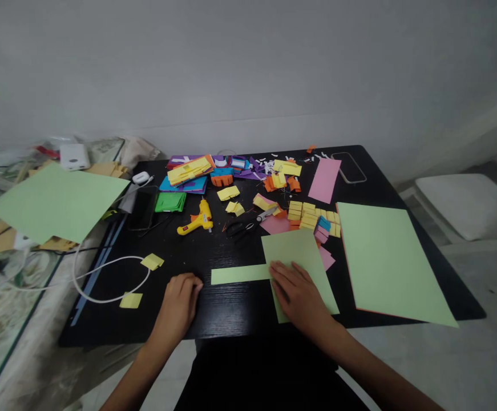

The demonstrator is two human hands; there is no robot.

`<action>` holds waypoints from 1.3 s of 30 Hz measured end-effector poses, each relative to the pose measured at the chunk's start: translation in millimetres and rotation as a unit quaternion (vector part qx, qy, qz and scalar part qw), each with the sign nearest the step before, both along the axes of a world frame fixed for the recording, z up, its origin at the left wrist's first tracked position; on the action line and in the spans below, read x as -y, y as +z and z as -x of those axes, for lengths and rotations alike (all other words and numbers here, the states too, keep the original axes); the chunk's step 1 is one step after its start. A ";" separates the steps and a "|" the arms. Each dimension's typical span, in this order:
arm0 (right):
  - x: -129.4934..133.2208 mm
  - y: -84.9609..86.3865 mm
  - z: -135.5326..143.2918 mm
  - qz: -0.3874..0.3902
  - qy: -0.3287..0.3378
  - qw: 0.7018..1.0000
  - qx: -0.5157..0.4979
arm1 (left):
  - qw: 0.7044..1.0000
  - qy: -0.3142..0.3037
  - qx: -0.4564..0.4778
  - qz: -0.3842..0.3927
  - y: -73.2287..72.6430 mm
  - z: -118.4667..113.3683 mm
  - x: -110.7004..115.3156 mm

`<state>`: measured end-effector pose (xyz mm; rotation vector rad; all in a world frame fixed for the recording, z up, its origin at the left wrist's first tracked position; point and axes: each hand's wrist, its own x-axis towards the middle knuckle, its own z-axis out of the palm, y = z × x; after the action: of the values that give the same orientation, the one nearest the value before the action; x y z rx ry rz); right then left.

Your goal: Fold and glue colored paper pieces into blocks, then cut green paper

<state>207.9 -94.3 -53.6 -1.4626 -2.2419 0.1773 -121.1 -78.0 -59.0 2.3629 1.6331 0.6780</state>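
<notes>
On the black table (226,314), a narrow light green paper strip (237,274) runs sideways, its right end meeting a larger light green sheet (303,257). My right hand (295,291) lies on that sheet near its left edge, fingers spread and stretched out. Left of the strip, my left hand (182,297) rests on the table with its fingers curled in and pressed together; whatever they may hold is hidden. Beyond the strip lie a yellow glue gun (197,219) and dark-handled pliers or cutters (248,224).
A large green sheet (389,260) lies at the right, another (60,200) at the left. Folded yellow pieces (308,216), coloured paper stacks (188,174) and scraps line the back. A white cable (111,260) loops at the left. A white stool (466,202) stands at the right.
</notes>
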 end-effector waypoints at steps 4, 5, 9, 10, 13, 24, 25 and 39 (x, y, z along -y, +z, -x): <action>-4.8 0.7 -0.7 -0.005 0.005 1.000 -0.002 | 0.999 0.007 0.038 0.019 7.2 -8.2 -6.8; -6.8 1.4 -0.8 -0.005 0.006 1.000 -0.002 | 0.999 0.003 0.040 0.020 9.1 -12.7 -8.8; -16.3 7.4 -0.6 0.009 0.012 1.000 -0.002 | 0.999 -0.047 0.010 0.023 12.5 -34.3 -15.7; -18.8 9.3 -0.5 0.015 0.015 1.000 0.000 | 0.998 -0.060 0.000 0.021 12.4 -39.0 -17.2; -25.8 14.7 -0.9 0.032 0.022 0.999 0.001 | 0.997 -0.080 -0.021 0.008 13.0 -49.3 -21.7; -33.4 18.4 0.6 0.111 0.054 0.991 -0.058 | 0.981 -0.191 -0.033 0.019 39.5 -92.7 -40.7; -32.4 18.7 0.3 0.113 0.057 0.990 -0.065 | 0.977 -0.207 -0.044 0.037 40.7 -96.3 -42.2; -44.5 51.4 7.5 0.321 -0.014 0.718 -0.617 | 0.806 -0.004 0.443 0.393 71.6 -101.8 -39.9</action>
<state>200.4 -49.8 -2.1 -1.0316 -1.0083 1.5300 -19.3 -38.1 12.6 1.1555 1.1159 0.7329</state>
